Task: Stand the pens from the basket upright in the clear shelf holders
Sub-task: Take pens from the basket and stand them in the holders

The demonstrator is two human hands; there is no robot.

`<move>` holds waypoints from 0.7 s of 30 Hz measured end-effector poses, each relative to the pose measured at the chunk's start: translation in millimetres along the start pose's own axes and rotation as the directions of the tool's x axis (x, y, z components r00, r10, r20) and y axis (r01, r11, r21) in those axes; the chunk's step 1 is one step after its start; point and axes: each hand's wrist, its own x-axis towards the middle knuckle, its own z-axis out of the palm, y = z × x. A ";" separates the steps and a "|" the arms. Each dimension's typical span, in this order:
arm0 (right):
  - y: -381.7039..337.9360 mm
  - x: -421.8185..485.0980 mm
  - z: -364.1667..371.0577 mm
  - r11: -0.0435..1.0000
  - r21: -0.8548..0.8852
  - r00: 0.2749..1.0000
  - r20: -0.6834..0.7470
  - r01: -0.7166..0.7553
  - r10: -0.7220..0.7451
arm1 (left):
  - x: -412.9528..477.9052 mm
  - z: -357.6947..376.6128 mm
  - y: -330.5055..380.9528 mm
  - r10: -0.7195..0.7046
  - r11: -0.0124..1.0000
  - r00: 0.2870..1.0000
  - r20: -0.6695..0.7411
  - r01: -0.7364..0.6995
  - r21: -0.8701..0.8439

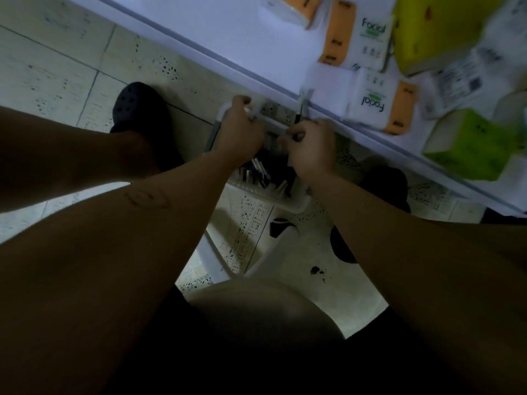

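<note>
View from above, looking down past two bare forearms to a tiled floor point(57, 61) in dim light. A white basket point(288, 201) sits on the floor, its far end right up against the front edge of a white shelf point(228, 32) that runs diagonally from upper left to lower right. Inside the basket lies a loose pile of dark pens point(258, 172), some with pale ends, mostly lying flat or slanted.

The left hand point(242, 132) is over the basket's far left corner, its fingers curled round a pale thin object point(254, 114); blur hides what it is. The right hand point(312, 146) is just beside it, over the basket's far right, fingers bunched together and pinching a dark pen point(298, 118) that points up towards the shelf edge. The two hands nearly touch, with only a narrow gap between them.

On the shelf, close to its edge, lie white and orange tissue packs point(379, 105) marked "Facial", with green boxes point(470, 143) further right, one reaching almost to the edge. There is bare shelf to the left of the packs.

A dark shoe point(139, 109) stands left of the basket and another point(383, 182) to its right, hemming it in. Open floor lies to the far left.
</note>
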 end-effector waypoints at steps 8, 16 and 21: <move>-21.2 -12.9 -44.4 0.996 0.091 1.000 0.005 0.004 -0.005 | -32.5 -6.1 42.5 0.172 0.981 0.985 0.029 -0.174 0.082; -48.0 -52.4 -97.3 0.964 0.210 0.985 -0.085 0.162 -0.147 | -69.7 -38.7 102.4 0.368 0.927 0.929 0.041 -0.370 0.062; -74.8 -73.3 -127.0 0.865 0.489 0.993 -0.060 0.115 -0.099 | -95.5 -66.9 134.2 0.440 0.897 0.898 0.021 -0.440 0.040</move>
